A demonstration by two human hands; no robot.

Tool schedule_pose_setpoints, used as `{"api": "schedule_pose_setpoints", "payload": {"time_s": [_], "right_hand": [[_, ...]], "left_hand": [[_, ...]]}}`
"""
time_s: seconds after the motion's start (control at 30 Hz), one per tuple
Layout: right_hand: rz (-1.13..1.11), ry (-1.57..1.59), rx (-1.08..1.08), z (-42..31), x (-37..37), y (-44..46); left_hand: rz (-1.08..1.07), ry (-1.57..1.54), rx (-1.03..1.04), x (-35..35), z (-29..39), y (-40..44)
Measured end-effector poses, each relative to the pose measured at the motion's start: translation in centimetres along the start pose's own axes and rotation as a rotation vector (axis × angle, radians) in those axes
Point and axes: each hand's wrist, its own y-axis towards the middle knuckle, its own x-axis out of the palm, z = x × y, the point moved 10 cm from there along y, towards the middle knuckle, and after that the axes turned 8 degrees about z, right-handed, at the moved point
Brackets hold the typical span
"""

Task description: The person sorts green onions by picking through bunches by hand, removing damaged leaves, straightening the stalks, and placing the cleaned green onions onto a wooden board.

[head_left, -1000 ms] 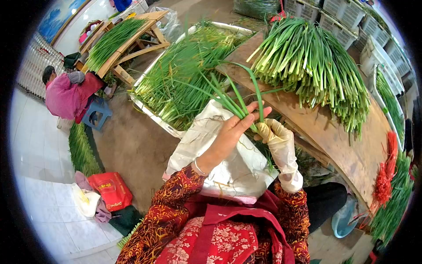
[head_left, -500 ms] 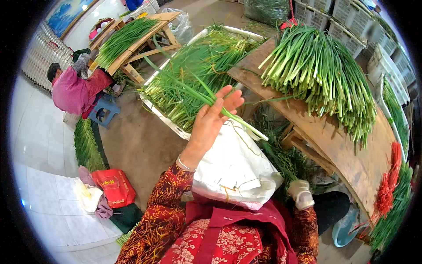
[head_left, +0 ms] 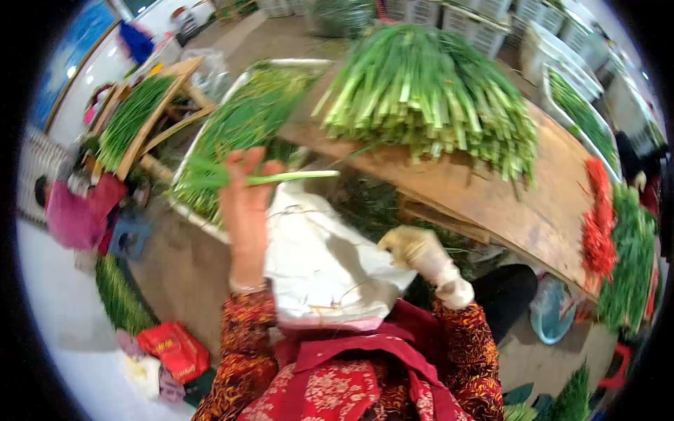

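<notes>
My bare left hand (head_left: 246, 207) is raised over the white sheet on my lap (head_left: 309, 259), fingers closed around a few garlic chives (head_left: 302, 175). Their pale cut ends point right, and the green leaves trail left over the crate. My right hand (head_left: 419, 256), in a pale glove, hovers above the sheet's right side with its fingers curled; I see nothing in them. Ahead, a big heap of garlic chives (head_left: 428, 98) lies on a wooden board (head_left: 484, 200), stalk ends facing me. A white crate (head_left: 188, 217) of loose, untidy chives stands to the left.
Red ties (head_left: 599, 217) hang at the board's right end, beside more chives (head_left: 625, 259). A blue basin (head_left: 551, 312) sits below it. A red bag (head_left: 174, 351) lies at lower left. Another person (head_left: 77, 210) sits far left by a wooden stand with chives (head_left: 133, 119).
My view has turned to the right. My left hand has shifted left with the chives, now held more level. My gloved right hand has risen from beside my knee toward the sheet.
</notes>
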Motion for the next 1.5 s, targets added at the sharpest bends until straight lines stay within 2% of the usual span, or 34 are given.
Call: {"api": "schedule_pose_setpoints", "payload": {"time_s": [0.03, 0.1, 0.13, 0.17, 0.23, 0.33, 0.37, 0.43, 0.5, 0.57, 0.6, 0.63, 0.7, 0.73, 0.77, 0.8, 0.83, 0.87, 0.9, 0.97, 1.0, 1.03, 1.07, 1.1, 1.13, 1.17, 1.27, 1.33, 1.37, 1.4, 1.43, 1.5], "right_hand": [[-0.034, -0.201, -0.026, 3.8, 0.0, 0.2], [0.196, -1.295, -0.572, 5.2, -0.9, -1.8], [0.195, -0.94, -0.351, 3.3, -2.9, -2.4], [0.308, -0.638, -0.375, -0.4, -4.6, -4.1], [0.269, -0.298, -0.227, -4.4, -5.9, -6.9], [0.249, -0.003, -0.292, -4.0, -5.4, -8.7], [0.426, -0.212, -0.444, -3.7, -6.3, -9.9], [0.398, -0.158, -0.273, -3.3, -7.6, -11.0], [0.593, -0.001, -0.302, -2.2, -10.6, -12.8], [0.86, 0.021, -0.394, -1.1, -15.1, -15.7], [1.037, 0.339, -0.312, 0.2, -17.8, -17.0], [1.135, 0.413, -0.268, 0.3, -20.6, -18.6], [1.306, -0.04, -0.167, 0.8, -26.0, -20.6], [1.389, -0.543, -0.301, 1.4, -29.1, -21.7], [1.355, -0.781, -0.161, 3.1, -30.7, -21.1], [1.304, -1.022, -0.034, 4.7, -32.3, -20.5], [1.155, -0.974, 0.367, 7.0, -33.4, -20.8], [1.166, -0.741, 0.451, 7.6, -33.6, -21.4], [1.16, -0.749, 0.441, 7.4, -33.8, -21.7], [1.055, -0.952, 0.355, 6.6, -33.5, -21.1], [1.001, -1.151, 0.383, 5.1, -33.1, -20.6], [1.032, -1.054, 0.419, 2.5, -31.8, -20.7], [1.059, -1.043, 0.398, 0.3, -31.0, -19.7], [1.1, -1.031, 0.393, -1.5, -30.6, -19.1], [1.135, -0.845, 0.188, -4.0, -29.3, -17.7], [1.158, -0.663, -0.021, -6.3, -28.3, -16.3], [1.093, -0.538, -0.456, -9.8, -26.9, -11.1], [1.068, -0.524, -0.585, -12.3, -27.7, -8.7], [0.995, -0.488, -0.181, -10.4, -30.3, -5.6], [0.956, -0.46, 0.01, -8.0, -31.8, -4.3], [0.904, -0.445, 0.204, -5.7, -33.1, -3.1], [1.096, -0.584, -0.133, -3.7, -36.2, 0.6]], "left_hand": [[0.007, -0.001, 0.075, -0.2, 1.3, 0.2], [-0.09, 0.077, 0.012, 1.7, 1.2, -0.8], [-0.149, 0.123, -0.036, 3.3, 0.6, -1.9], [-0.252, 0.122, -0.074, 5.8, 0.0, -3.4], [-0.437, 0.175, -0.183, 10.6, -1.4, -7.1], [-0.762, 0.114, -0.308, 18.0, -3.2, -12.8], [-0.862, 0.079, -0.355, 20.2, -3.6, -14.4], [-1.049, 0.092, -0.4, 24.0, -4.1, -17.2], [-1.246, 0.182, -0.312, 27.6, -4.8, -19.6], [-1.353, 0.289, 0.115, 30.5, -4.1, -21.4], [-1.325, 0.214, -0.02, 30.9, -5.0, -22.1], [-1.288, 0.127, -0.151, 30.8, -5.9, -22.7], [-1.4, 0.231, 0.003, 29.4, -8.1, -24.1], [-1.433, 0.17, -0.068, 28.3, -9.2, -24.6], [-1.493, 0.215, -0.028, 27.0, -9.0, -24.6], [-1.468, 0.238, -0.04, 25.7, -8.9, -23.7], [-1.452, 0.254, -0.052, 24.5, -8.5, -22.5], [-1.413, 0.287, -0.05, 23.5, -7.9, -20.7], [-1.374, 0.315, -0.054, 22.5, -7.1, -18.4], [-1.147, 0.398, 0.033, 19.7, -5.7, -12.3], [-1.028, 0.404, 0.232, 18.6, -4.0, -8.7], [-0.91, 0.404, 0.429, 17.5, -2.1, -5.8], [-0.661, 0.176, 0.039, 15.2, -2.4, -2.1], [-0.612, 0.198, 0.078, 14.0, -2.5, 1.0], [-0.562, 0.222, 0.115, 13.1, -2.2, 4.1], [-0.463, 0.391, 0.191, 12.1, -1.9, 6.5], [-0.437, 0.478, 0.047, 10.3, -7.2, 12.3], [-0.481, 0.469, -0.022, 9.1, -11.6, 14.4], [-0.513, 0.474, -0.088, 8.9, -13.9, 14.9], [-0.545, 0.557, 0.005, 9.3, -14.4, 15.1], [-0.555, 0.563, -0.11, 11.3, -13.2, 12.9], [-0.553, 0.654, -0.218, 11.1, -18.6, 14.8]]}}
